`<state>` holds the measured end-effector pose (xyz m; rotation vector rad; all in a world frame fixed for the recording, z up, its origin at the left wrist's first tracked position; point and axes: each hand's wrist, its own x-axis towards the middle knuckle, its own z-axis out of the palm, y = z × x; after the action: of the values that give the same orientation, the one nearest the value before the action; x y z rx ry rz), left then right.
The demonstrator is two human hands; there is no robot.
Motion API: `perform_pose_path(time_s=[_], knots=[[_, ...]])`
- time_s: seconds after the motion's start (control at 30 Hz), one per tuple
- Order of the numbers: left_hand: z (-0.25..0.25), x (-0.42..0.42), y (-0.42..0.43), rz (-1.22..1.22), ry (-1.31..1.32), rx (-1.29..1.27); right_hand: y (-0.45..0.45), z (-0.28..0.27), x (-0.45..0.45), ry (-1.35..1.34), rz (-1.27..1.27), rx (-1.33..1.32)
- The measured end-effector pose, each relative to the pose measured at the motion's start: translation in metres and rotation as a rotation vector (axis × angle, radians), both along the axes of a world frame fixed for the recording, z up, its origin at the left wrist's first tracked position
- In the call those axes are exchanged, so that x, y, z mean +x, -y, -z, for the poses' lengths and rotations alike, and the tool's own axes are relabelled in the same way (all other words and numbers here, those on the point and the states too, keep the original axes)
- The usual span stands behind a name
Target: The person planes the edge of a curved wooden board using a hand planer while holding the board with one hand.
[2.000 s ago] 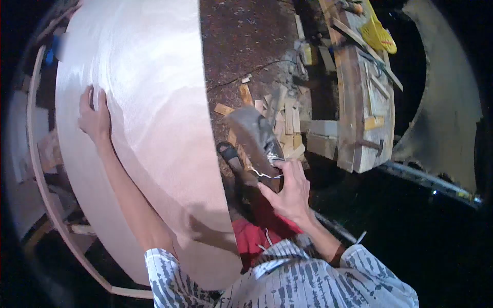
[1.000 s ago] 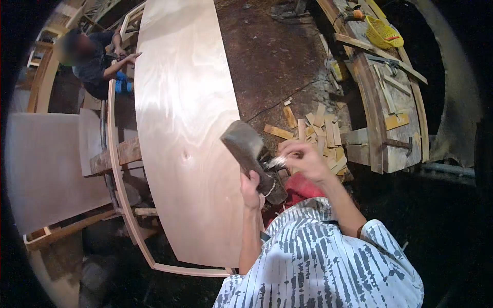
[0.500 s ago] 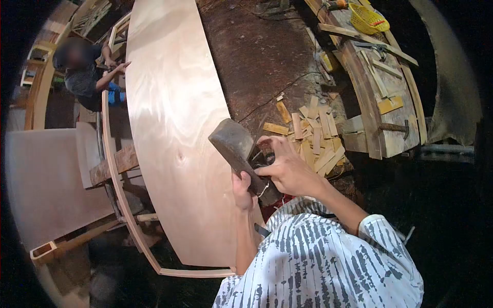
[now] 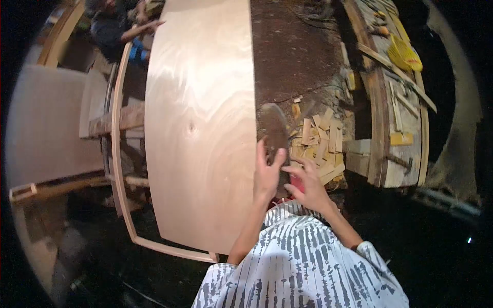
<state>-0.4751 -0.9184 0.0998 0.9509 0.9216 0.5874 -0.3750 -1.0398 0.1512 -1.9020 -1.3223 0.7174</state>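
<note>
My left hand point(image 4: 267, 174) is closed around a long, dark brown thing with a rounded top end point(image 4: 275, 128), held nearly upright in front of my body. It is blurred, and I cannot make out its kind. Close against its lower right side is my right hand point(image 4: 310, 187), fingers curved and apart, with nothing visible in them. Whether its fingertips touch the dark thing is unclear. Something red point(image 4: 296, 183) shows behind the right fingers. Left of my hands lies a large, pale plywood sheet point(image 4: 200, 138).
A wooden frame point(image 4: 118, 154) runs along the sheet's left side. Another person point(image 4: 115, 31) stands at the far left, one hand at the sheet's edge. Wood offcuts point(image 4: 323, 133) litter the floor. The right bench point(image 4: 377, 128) carries a hammer point(image 4: 399, 160) and a yellow basket point(image 4: 404, 53).
The dark thing has swung from a leftward tilt to nearly upright. My right hand has come away from its upper side to its lower end. My view has shifted.
</note>
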Motion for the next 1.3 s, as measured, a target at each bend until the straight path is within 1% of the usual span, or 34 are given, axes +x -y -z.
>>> perform_pose_path(time_s=[0.03, 0.07, 0.1, 0.13, 0.17, 0.2, 0.27, 0.3, 0.33, 0.37, 0.4, 0.43, 0.47, 0.5, 0.53, 0.57, 0.6, 0.63, 0.67, 0.73, 0.8, 0.87, 0.9, 0.93, 0.97, 1.0, 1.03, 1.07, 1.1, 1.13, 1.2, 1.27, 1.3], knots=[[-0.004, 0.006, 0.004, -0.023, 0.009, -0.009, 0.018, 0.018, 0.002, -0.078, 0.078, -0.033], [-0.01, 0.011, 0.009, -0.045, 0.017, -0.02, 0.027, 0.033, 0.006, -0.081, 0.035, -0.044], [-0.01, 0.014, 0.014, -0.048, -0.064, -0.021, 0.035, 0.046, 0.01, -0.418, 0.206, 0.015], [-0.007, 0.018, 0.02, -0.044, -0.144, -0.024, 0.032, 0.046, 0.01, -0.752, 0.39, 0.064], [0.02, 0.021, 0.035, -0.006, -0.229, 0.093, 0.032, 0.042, 0.013, -0.887, 0.346, -0.107], [0.026, 0.025, 0.041, 0.015, -0.148, 0.063, 0.022, 0.038, 0.007, -0.673, 0.177, -0.074], [0.043, 0.001, 0.038, 0.244, 0.081, -0.052, 0.019, 0.049, -0.002, -0.683, 0.235, -0.105], [0.052, -0.019, 0.025, 0.402, 0.038, 0.054, 0.02, 0.055, -0.004, -0.679, 0.244, -0.109], [0.062, -0.043, 0.008, 0.557, -0.005, 0.16, 0.021, 0.062, -0.005, -0.813, 0.34, -0.155], [0.035, -0.061, -0.011, 0.474, -0.249, 0.48, 0.023, 0.065, -0.006, -0.948, 0.438, -0.203], [-0.002, -0.078, -0.038, 0.414, -0.482, 0.113, 0.023, 0.065, -0.009, -0.948, 0.45, -0.207], [0.031, -0.107, -0.066, 0.319, -0.576, 0.411, 0.022, 0.065, -0.013, -1.015, 0.505, -0.327], [0.063, -0.137, -0.093, 0.195, -0.721, 0.7, 0.023, 0.074, -0.016, -1.07, 0.517, -0.38], [0.074, -0.155, -0.113, 0.185, -0.905, 0.787, 0.024, 0.084, -0.019, -1.124, 0.53, -0.433], [0.081, -0.162, -0.122, 0.168, -1.093, 0.865, 0.023, 0.097, -0.024, -1.122, 0.534, -0.435], [0.093, -0.161, -0.126, 0.164, -1.092, 0.859, 0.018, 0.114, -0.03, -1.133, 0.481, -0.302], [0.103, -0.161, -0.125, 0.187, -1.22, 0.911, 0.016, 0.13, -0.04, -1.144, 0.429, -0.177], [0.113, -0.164, -0.119, 0.228, -1.35, 0.952, 0.009, 0.147, -0.048, -1.138, 0.485, -0.17], [0.12, -0.167, -0.116, 0.251, -1.352, 0.93, 0.002, 0.177, -0.055, -1.03, 0.458, -0.115], [0.123, -0.165, -0.12, 0.185, -1.324, 0.974, -0.041, 0.196, -0.061, -0.892, 0.48, -0.005], [0.124, -0.162, -0.119, 0.186, -1.342, 0.957, -0.093, 0.175, -0.048, -0.871, 0.516, 0.026], [0.127, -0.161, -0.128, 0.19, -1.371, 0.933, -0.125, 0.176, -0.037, -0.882, 0.485, 0.024], [0.128, -0.159, -0.131, 0.155, -1.331, 0.958, -0.12, 0.173, -0.043, -0.889, 0.493, -0.016], [0.128, -0.161, -0.124, 0.139, -1.288, 0.972, -0.103, 0.161, -0.054, -0.954, 0.524, -0.201], [0.133, -0.162, -0.124, 0.159, -1.29, 0.945, -0.079, 0.168, -0.074, -0.765, 0.46, -0.212], [0.138, -0.163, -0.129, 0.154, -1.308, 0.984, -0.054, 0.176, -0.094, -0.57, 0.409, -0.223], [0.139, -0.166, -0.128, 0.157, -1.332, 1.019, -0.022, 0.165, -0.118, -0.742, 0.426, -0.279], [0.139, -0.171, -0.126, 0.168, -1.344, 0.997, 0.014, 0.169, -0.14, -0.724, 0.321, -0.28], [0.138, -0.173, -0.128, 0.168, -1.324, 1.002, 0.027, 0.158, -0.156, -0.801, 0.364, -0.308], [0.137, -0.171, -0.129, 0.173, -1.298, 1.017, 0.032, 0.161, -0.156, -0.803, 0.376, -0.309], [0.139, -0.172, -0.133, 0.175, -1.288, 1.017, 0.021, 0.179, -0.148, -0.76, 0.407, -0.242], [0.141, -0.178, -0.13, 0.186, -1.286, 1.001, -0.038, 0.19, -0.1, -0.72, 0.359, -0.127], [0.142, -0.178, -0.132, 0.177, -1.266, 1.023, -0.06, 0.209, -0.081, -0.636, 0.419, -0.071]])
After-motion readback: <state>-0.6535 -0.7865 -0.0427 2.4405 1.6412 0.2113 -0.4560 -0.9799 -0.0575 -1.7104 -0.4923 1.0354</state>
